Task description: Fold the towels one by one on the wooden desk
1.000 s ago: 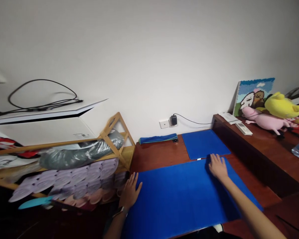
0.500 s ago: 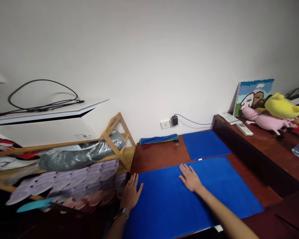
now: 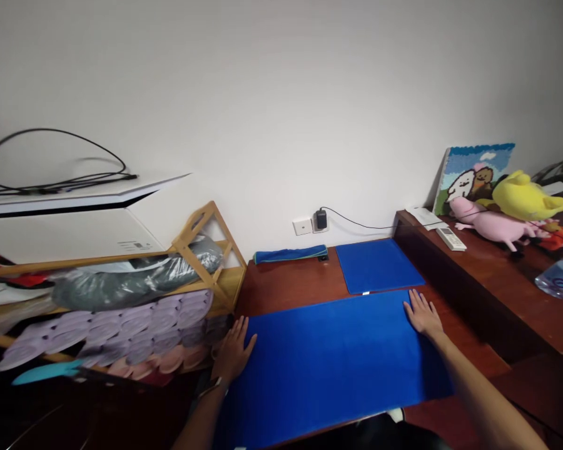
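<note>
A large blue cloth (image 3: 328, 362) lies spread flat on the reddish-brown wooden table (image 3: 286, 282). At its left edge my left hand (image 3: 234, 351) rests with fingers stretched out, a watch on the wrist. My right hand (image 3: 424, 314) lies flat with fingers apart on the cloth's far right corner. Neither hand holds anything. Beyond the large cloth, a smaller blue cloth (image 3: 380, 265) with a white tag lies flat against the wall side. A rolled or folded blue cloth (image 3: 288, 254) with a green edge sits to its left.
On the left stands a wooden rack (image 3: 211, 256) with lilac slippers (image 3: 145, 319), a plastic-wrapped grey item and a white box (image 3: 75, 234). A black charger (image 3: 321, 219) is plugged into the wall. The raised right surface holds plush toys (image 3: 488, 222), a remote (image 3: 451, 239) and a bottle (image 3: 560, 279).
My right hand has slid right across the large cloth to its far right corner. My left hand stays at the left edge. The view has shifted slightly.
</note>
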`<state>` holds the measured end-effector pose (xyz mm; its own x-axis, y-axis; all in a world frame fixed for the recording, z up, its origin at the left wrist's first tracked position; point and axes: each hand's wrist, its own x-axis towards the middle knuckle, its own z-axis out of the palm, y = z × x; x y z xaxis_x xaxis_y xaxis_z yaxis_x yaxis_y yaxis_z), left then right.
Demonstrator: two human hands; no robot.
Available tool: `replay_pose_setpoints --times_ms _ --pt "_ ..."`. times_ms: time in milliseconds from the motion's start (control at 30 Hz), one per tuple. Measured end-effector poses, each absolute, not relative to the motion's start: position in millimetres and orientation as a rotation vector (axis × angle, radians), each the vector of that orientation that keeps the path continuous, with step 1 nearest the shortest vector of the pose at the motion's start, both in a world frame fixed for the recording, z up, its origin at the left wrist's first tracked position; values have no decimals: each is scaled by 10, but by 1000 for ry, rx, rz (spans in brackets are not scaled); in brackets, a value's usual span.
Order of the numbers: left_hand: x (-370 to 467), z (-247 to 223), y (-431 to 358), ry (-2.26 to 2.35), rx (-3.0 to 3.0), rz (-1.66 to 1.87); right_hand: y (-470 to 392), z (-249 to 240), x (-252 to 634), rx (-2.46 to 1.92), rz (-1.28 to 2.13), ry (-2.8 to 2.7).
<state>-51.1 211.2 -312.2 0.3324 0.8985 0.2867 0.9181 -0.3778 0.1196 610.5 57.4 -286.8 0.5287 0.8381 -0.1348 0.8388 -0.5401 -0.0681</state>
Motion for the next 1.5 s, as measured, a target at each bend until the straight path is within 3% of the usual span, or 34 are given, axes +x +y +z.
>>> replay_pose_setpoints --times_ms 167,300,433,567,700,933,1067,1333,1500 --pt "-474 -3105 2079 -1721 -2509 -495 726 -2551 5737 2739 -242 1480" --pt "-463 -3115 2066 -1729 -2516 -519 963 -2383 4638 2627 -122 1976" --pt "-467 -3119 2066 -1737 -2514 -534 1151 -2370 3215 2272 -381 2534" --pt "-477 -3112 2061 -1747 -2522 -520 1243 -2459 2472 2117 -581 2640" --pt "-487 -3117 2067 -1758 -2515 -508 1222 -2570 2871 2175 -536 2579" --pt "-522 -3176 2127 -1687 -2493 -548 675 -2795 5245 2637 -201 1848" --pt "-534 -3182 2148 -1712 -2495 -499 444 -2913 6064 2753 -187 1566" --pt "-509 -3107 2107 -1734 -2511 -469 536 -2760 5989 2758 -191 1447" --pt "-491 -3106 2071 -1701 -2506 -537 918 -2384 4877 2645 13 1911"
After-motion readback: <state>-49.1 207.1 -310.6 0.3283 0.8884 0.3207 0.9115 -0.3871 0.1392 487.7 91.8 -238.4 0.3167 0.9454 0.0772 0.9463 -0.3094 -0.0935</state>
